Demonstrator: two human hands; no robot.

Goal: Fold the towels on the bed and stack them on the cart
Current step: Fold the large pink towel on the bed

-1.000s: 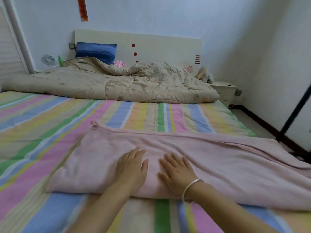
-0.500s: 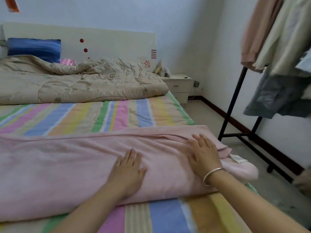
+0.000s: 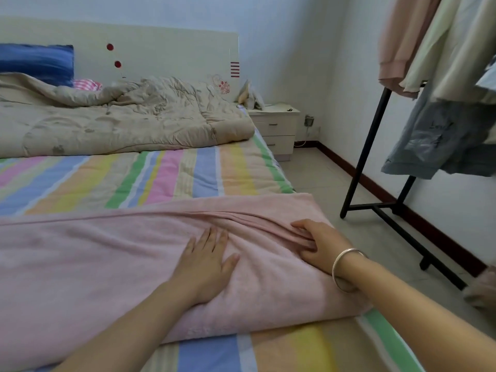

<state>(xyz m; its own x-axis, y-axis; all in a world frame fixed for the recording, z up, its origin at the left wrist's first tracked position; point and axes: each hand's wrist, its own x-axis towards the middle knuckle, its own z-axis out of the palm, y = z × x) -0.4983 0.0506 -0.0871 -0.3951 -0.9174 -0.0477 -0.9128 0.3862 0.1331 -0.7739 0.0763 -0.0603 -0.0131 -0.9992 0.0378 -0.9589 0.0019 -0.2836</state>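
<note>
Bedroom furnishings and hanging clothes.
A crumpled beige quilted comforter (image 3: 120,122) lies in front of a blue pillow (image 3: 37,61) and a pink-and-white checked cloth (image 3: 86,84). A white two-drawer nightstand (image 3: 276,130) stands in the corner, with what may be a wall socket (image 3: 309,121) just beside it. On the right, a black metal clothes rack (image 3: 363,157) carries a pink garment (image 3: 402,36), a cream garment (image 3: 456,49) and a grey-blue garment (image 3: 434,140).

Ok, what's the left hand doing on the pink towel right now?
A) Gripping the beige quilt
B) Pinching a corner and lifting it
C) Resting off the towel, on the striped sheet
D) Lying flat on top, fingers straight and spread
D: the left hand lies palm down on top of the pink towel, fingers straight and spread, with no fabric lifted.
</note>
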